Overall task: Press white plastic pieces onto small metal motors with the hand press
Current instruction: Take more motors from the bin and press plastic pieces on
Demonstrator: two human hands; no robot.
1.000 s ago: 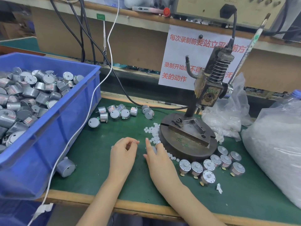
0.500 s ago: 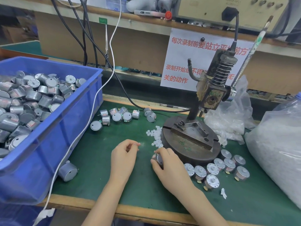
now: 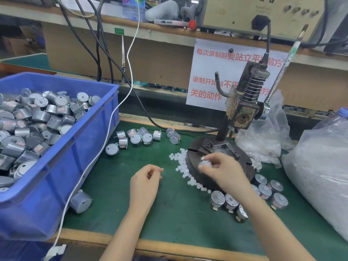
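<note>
— Reading left to right, what comes first?
— A blue bin (image 3: 90, 166) heaped with metal motors (image 3: 37, 117). A white cable (image 3: 105, 132) drapes over its rim. Loose motors (image 3: 135, 138) lie on the green mat (image 3: 178, 213) just beside the bin.
— And the hands?
— The left hand (image 3: 144, 183) is held low over the mat, fingers curled, fingertips pinching a white plastic piece (image 3: 161, 169). The right hand (image 3: 224, 170) grips a motor (image 3: 205, 162), blurred, over the round base (image 3: 195, 146) of the hand press (image 3: 243, 110). Scattered white plastic pieces (image 3: 180, 159) lie along the base's left edge.
— Farther right?
— Capped motors (image 3: 263, 189) stand clustered near the base, and clear plastic bags (image 3: 320, 166) lie at the far right.
</note>
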